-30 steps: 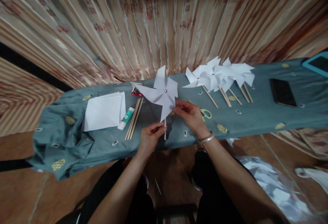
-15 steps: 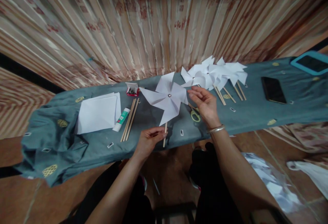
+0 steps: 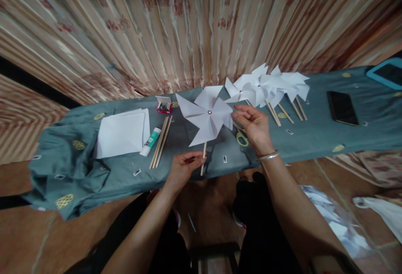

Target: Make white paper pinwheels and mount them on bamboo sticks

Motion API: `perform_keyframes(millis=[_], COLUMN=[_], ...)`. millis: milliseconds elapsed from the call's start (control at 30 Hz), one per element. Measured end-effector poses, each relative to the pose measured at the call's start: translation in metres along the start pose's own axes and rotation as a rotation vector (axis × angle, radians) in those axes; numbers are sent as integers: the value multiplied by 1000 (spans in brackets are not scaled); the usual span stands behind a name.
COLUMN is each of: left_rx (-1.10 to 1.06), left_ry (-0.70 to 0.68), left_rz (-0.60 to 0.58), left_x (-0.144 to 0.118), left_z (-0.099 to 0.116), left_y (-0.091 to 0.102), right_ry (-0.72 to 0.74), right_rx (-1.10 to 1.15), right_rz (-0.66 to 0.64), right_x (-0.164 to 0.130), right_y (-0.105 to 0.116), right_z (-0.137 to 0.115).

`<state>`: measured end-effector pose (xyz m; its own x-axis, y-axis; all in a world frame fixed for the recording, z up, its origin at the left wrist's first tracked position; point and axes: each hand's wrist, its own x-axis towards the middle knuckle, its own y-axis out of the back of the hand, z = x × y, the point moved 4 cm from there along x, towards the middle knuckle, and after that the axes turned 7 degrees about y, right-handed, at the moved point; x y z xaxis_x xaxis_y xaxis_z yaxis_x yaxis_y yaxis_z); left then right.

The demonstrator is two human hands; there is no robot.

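Observation:
A white paper pinwheel [image 3: 205, 117] with a silver pin at its centre stands up over the cloth-covered table. My left hand [image 3: 185, 167] pinches its wooden stick [image 3: 203, 159] low down, between thumb and fingers. At the pinwheel's right edge is my right hand [image 3: 253, 125], fingers loosely bent and slightly apart, the tips at a blade; whether they touch it I cannot tell. Yellow-green scissors [image 3: 241, 139] lie partly hidden beside that hand. Behind it, several finished pinwheels [image 3: 270, 88] overlap on the cloth.
On the left lie white paper sheets [image 3: 121, 134], a glue stick [image 3: 150, 142], a few wooden sticks [image 3: 161, 144] and an open red box of pins [image 3: 164, 106]. Rightward are a black phone [image 3: 342, 107] and a blue-framed device [image 3: 387, 73]. A plastic bag of paper [image 3: 337, 219] rests on the floor.
The pinwheel's blades have turned a little clockwise. My left hand keeps hold of the stick, and my right hand stays by the blade edge. The view has shifted slightly.

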<state>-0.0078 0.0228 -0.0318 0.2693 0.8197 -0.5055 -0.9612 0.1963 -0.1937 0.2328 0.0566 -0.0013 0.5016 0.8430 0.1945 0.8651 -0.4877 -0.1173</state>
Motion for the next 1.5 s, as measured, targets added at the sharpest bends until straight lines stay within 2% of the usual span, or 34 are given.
perform_keyframes(millis=[267, 533, 767, 1300, 1500], left_rx=[3, -36, -23, -46, -37], left_ry=[-50, -58, -88, -117, -124], left_rz=[33, 64, 67, 90, 91], left_x=[2, 4, 6, 9, 9], left_z=[-1, 0, -2, -5, -5], left_y=[2, 2, 2, 3, 3], right_ry=[-51, -24, -33, -122, -115], right_rx=[20, 13, -18, 66, 77], right_rz=[-57, -76, -108, -155, -168], right_x=[-5, -9, -14, -24, -27], right_y=[-7, -14, -19, -34, -38], right_z=[1, 0, 1, 3, 3])
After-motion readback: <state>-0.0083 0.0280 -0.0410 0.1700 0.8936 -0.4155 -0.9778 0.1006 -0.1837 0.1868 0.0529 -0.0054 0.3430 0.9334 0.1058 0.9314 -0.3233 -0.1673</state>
